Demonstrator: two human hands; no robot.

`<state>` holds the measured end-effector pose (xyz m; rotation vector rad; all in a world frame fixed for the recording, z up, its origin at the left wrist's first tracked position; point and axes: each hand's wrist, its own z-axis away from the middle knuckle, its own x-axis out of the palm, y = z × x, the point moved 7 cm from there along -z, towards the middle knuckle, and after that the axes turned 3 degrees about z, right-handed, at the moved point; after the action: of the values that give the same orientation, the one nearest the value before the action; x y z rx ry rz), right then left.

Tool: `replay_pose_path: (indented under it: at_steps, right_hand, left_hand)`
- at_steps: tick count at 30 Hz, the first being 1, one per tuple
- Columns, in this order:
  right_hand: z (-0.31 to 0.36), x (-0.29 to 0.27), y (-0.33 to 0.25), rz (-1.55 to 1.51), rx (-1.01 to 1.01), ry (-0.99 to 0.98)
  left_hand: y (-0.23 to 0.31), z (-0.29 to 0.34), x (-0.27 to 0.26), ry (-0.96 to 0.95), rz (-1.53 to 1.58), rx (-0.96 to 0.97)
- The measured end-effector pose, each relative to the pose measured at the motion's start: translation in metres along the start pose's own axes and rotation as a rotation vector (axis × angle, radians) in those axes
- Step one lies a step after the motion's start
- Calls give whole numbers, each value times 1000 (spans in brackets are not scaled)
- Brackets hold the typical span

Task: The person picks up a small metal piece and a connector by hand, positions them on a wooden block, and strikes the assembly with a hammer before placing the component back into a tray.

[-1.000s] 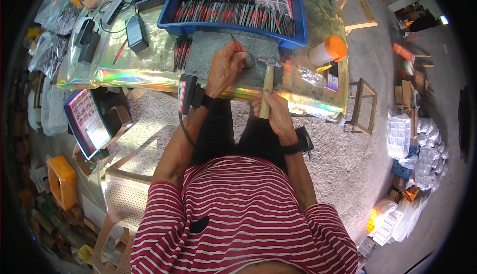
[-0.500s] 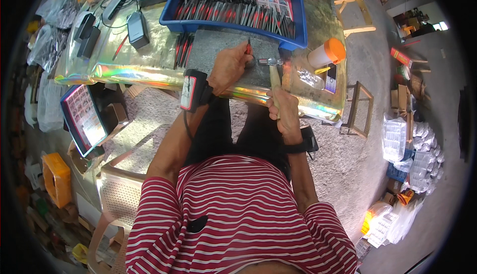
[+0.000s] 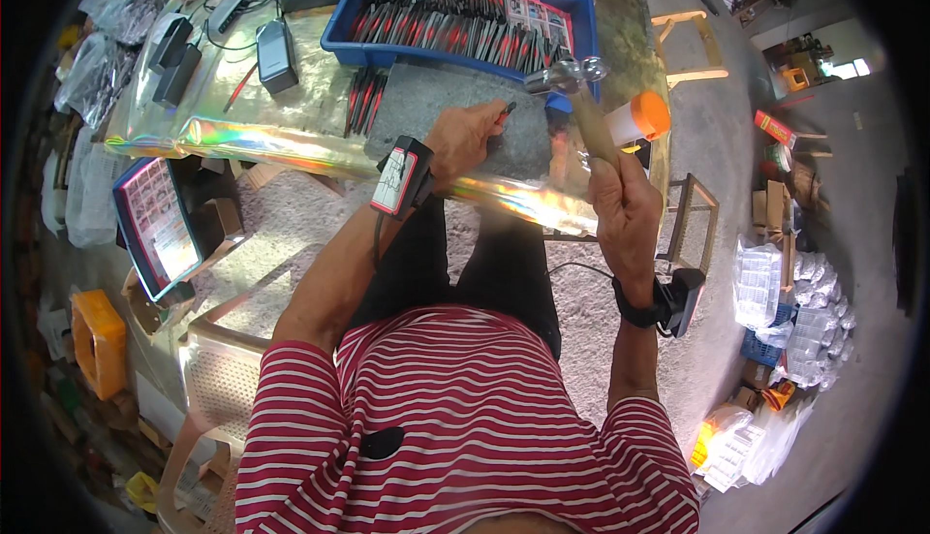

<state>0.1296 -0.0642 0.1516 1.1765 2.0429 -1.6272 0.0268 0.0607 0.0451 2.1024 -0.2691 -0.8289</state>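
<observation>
My right hand [image 3: 627, 206] is wrapped round the wooden handle of a hammer [image 3: 589, 115]. The hammer's metal head is raised, overlapping the tray's near right corner in view. Over a grey slab [image 3: 412, 93] on the table, my left hand [image 3: 463, 141] pinches a slim red-and-black piece [image 3: 505, 113]; its exact kind is too small to tell. Just left of the slab lie several similar slim red-and-black pieces [image 3: 364, 103]. Behind it, a blue tray [image 3: 339, 49] holds rows of more such pieces and some printed cards.
An orange-lidded jar [image 3: 639, 119] stands at the table's right end. Black devices [image 3: 277, 54] and tangled cables sit at the far left. Shiny film covers the table's front edge [image 3: 291, 143]. A plastic chair [image 3: 228, 374] and a framed printed panel [image 3: 160, 229] are at left.
The hammer has risen off the slab area and swung to the right with my right hand. My left hand has shifted slightly, still pinching the slim piece, now tilted more to the right.
</observation>
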Motion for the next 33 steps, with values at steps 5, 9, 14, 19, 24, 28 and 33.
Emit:
replay_pose_path:
  at_steps: [5,9,14,19,24,28,33]
  right_hand:
    - [1,8,-2,248,-140,-36]
    - [-2,-6,-14,196,-113,-13]
    - [4,-47,-56,-42,-86,252]
    - [1,20,-5,436,-291,-9]
    - [-2,-11,-36,213,-175,40]
    - [5,-29,-43,42,-165,231]
    - [9,17,-5,410,-140,18]
  left_hand:
    - [-1,2,0,56,-38,47]
    - [2,2,0,31,-39,24]
    - [1,3,-3,61,-60,47]
    - [2,3,2,56,-22,47]
    - [2,6,0,74,26,63]
    - [1,2,2,37,36,45]
    - [-1,3,0,64,-10,27]
